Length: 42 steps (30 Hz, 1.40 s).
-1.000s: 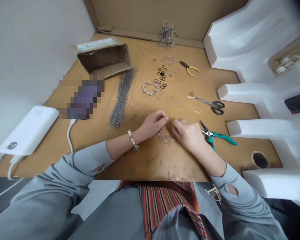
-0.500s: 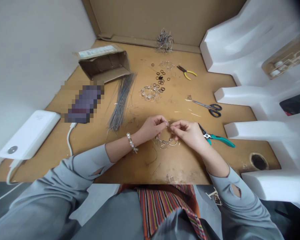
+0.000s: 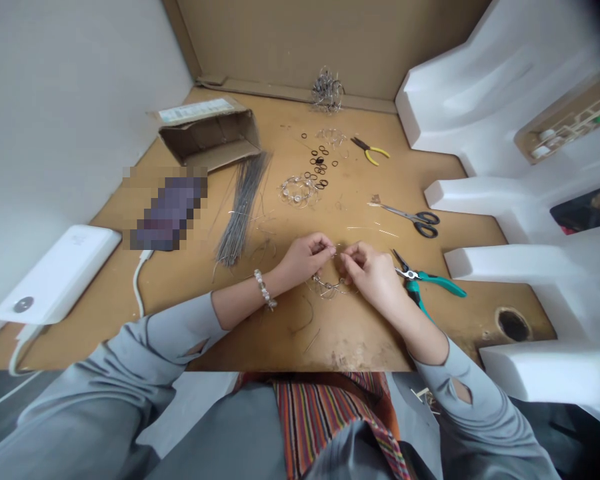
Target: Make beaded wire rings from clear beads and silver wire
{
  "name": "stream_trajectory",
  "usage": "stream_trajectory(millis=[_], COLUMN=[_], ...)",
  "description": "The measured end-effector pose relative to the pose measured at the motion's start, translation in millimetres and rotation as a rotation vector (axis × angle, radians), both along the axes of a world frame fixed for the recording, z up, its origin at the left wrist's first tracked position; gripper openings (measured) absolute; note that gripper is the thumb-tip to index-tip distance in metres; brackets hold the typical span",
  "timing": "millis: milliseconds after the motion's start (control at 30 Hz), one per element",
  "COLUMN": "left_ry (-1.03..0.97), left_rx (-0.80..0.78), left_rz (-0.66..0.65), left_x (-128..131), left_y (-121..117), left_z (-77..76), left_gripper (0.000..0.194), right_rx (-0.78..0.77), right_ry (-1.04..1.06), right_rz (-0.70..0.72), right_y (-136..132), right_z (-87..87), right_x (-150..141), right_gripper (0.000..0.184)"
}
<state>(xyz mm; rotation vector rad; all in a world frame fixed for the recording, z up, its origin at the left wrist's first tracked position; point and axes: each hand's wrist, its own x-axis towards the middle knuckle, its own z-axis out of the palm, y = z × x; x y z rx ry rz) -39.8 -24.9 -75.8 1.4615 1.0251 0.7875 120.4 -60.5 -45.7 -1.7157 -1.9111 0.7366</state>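
From the head view, the beaded wire ring point(image 3: 329, 285) sits between the two hands near the front of the worktop point(image 3: 270, 340). The left hand point(image 3: 307, 257) pinches it, thumb against forefinger; the right hand point(image 3: 369, 272) has its fingertips drawn close beside it, but the wire is too fine to tell whether they grip it. A slack pinch could let the springy ends slip, bending the ring. Stray wire point(image 3: 307, 317) nearby could snag it, and the teal-handled pliers point(image 3: 437, 281) could catch the right wrist.
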Motion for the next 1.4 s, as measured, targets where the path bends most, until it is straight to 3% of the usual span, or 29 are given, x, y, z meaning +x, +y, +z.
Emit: stream_trajectory(millis=[133,267,400,600,733,900,1067,1133,1200,1333,1400], left_ry=[0.015,0.018,0.003,-0.017,-0.008,0.017,0.011,0.003,-0.005,0.000,0.007], left_rx=[0.021,0.032,0.022,0.013,0.002,0.008,0.004,0.007,0.009,0.002,-0.008], left_rz=[-0.009,-0.038,-0.021,-0.027,-0.069,-0.081,-0.075,-0.067,-0.073,-0.084,-0.084], left_x=[-0.4,-1.6,-2.5,-2.8,-3.8,-4.9,-4.4,-4.0,-3.8,-3.4,-3.2], left_y=[-0.8,0.2,1.2,0.8,1.4,2.9,4.5,4.9,4.8,3.9,3.6], left_z=[-1.9,-1.5,2.1,3.1,2.1,0.9,-1.9,-2.9,-3.1,-1.0,0.2], left_gripper=[0.012,0.014,0.015,0.015,0.016,0.014,0.012,0.012,0.012,0.012,0.012], right_rx=[-0.029,0.018,-0.061,-0.380,-0.474,-0.304,0.099,0.191,0.101,-0.374,-0.520], right_ry=[-0.149,-0.179,0.050,0.577,0.707,0.602,0.134,-0.002,0.066,0.547,0.704], right_rz=[0.038,0.106,0.142,0.097,0.119,0.110,0.089,0.098,0.088,0.104,0.129], right_y=[0.3,-5.7,-12.3,-9.6,-4.6,-5.0,-15.9,-18.9,-18.8,-10.7,-6.2], right_z=[7.7,10.6,6.1,0.6,-1.4,-7.6,-8.9,-7.6,-5.1,1.3,2.9], right_x=[-0.5,-4.2,-3.4,5.4,8.2,7.2,-1.1,-4.7,-6.0,0.1,4.6], right_gripper=[0.031,0.026,0.030,0.031,0.030,0.030,0.027,0.026,0.026,0.025,0.027])
